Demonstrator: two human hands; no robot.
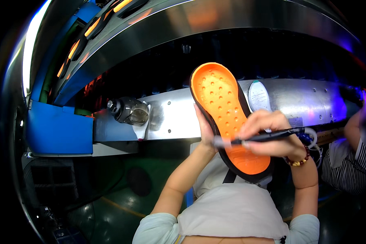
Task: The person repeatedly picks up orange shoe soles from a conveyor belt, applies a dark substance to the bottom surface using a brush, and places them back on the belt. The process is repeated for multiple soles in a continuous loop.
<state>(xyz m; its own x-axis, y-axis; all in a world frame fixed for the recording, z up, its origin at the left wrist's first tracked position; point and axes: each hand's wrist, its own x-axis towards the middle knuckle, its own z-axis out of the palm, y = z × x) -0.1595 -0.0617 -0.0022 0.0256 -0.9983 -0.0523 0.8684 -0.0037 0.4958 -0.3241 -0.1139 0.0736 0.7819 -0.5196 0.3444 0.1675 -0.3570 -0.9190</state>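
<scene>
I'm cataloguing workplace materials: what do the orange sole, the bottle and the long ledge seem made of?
Orange sole: probably moulded foam or rubber, matte, judging by its dimpled surface. Bottle: likely plastic, though glass is possible; its dark body is glossy and see-through. Ledge: apparently metal, smooth, given its silvery sheen.

Orange sole (225,117), black-handled brush (274,135), blue panel (61,129)

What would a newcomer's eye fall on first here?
Probably the bright orange, black-rimmed shoe sole near the middle, held by the left hand. Over its lower part, the right hand holds a black pen-like tool. Toward the left, a dark see-through bottle is on the shiny metal ledge.
</scene>
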